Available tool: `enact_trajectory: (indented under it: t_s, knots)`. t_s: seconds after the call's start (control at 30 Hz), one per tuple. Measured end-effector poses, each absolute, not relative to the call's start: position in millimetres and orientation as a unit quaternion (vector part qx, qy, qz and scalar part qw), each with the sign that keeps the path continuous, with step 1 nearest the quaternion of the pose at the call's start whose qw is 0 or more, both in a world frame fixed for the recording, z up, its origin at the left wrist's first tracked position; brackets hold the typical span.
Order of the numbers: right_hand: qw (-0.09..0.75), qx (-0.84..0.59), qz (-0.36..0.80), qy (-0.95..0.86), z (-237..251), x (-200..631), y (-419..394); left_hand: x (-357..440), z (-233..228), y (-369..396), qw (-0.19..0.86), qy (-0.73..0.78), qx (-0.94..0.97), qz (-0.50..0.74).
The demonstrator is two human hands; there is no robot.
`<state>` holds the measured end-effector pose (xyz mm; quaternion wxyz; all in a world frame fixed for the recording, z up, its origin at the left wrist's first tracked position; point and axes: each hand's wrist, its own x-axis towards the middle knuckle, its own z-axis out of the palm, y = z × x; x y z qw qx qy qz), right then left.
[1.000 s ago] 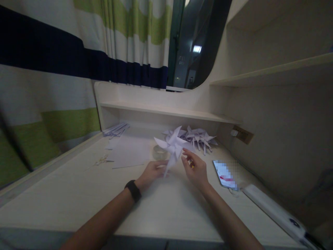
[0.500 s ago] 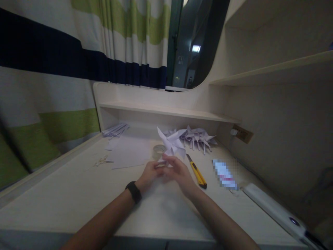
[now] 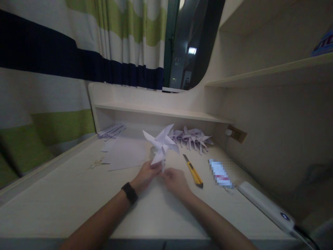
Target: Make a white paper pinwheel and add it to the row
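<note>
Both the left hand (image 3: 145,173) and right hand (image 3: 174,178) pinch the paper pinwheel (image 3: 161,143), whose stem base their fingers hide.

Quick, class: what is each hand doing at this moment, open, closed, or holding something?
Left hand: fingers closed on the stem of the white paper pinwheel.
Right hand: fingers curled at the stem's base; a firm grip cannot be told.

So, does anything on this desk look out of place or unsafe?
Nothing is spilled or damaged. Only the yellow utility knife lies loose beside the right hand; whether its blade is out cannot be told.
</note>
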<state>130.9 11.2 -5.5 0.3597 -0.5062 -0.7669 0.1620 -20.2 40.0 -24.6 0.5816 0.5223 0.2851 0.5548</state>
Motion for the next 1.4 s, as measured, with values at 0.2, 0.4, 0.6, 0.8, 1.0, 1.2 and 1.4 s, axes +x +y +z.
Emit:
enact_trajectory:
  t_s: [0.2,0.4,0.6,0.8,1.0,1.2,1.4]
  knots:
    - [0.381,-0.527,0.150,-0.745,-5.5,131.8,12.2,-18.0,-21.3,36.9,0.564,0.295,0.556,0.535]
    - [0.286,-0.644,0.109,-0.701,1.0,170.2,74.8,-14.8,-30.8,38.4,0.573,0.390,0.508,0.511]
    - [0.241,-0.722,0.046,-0.646,6.1,209.0,163.9,-11.5,-38.8,38.8,0.544,0.430,0.535,0.482]
    - [0.196,-0.759,0.038,-0.620,-4.0,213.2,213.5,-11.0,-46.2,41.8,0.524,0.427,0.572,0.465]
    - [0.180,-0.774,0.028,-0.607,-12.5,213.9,230.9,-11.1,-51.2,42.8,0.520,0.428,0.577,0.462]
    - [0.169,-0.774,0.012,-0.610,-13.4,221.8,230.9,-11.6,-50.2,41.6,0.512,0.413,0.586,0.473]
    - [0.159,-0.766,0.002,-0.623,-9.4,221.3,221.7,-11.3,-50.1,41.9,0.510,0.425,0.582,0.471]
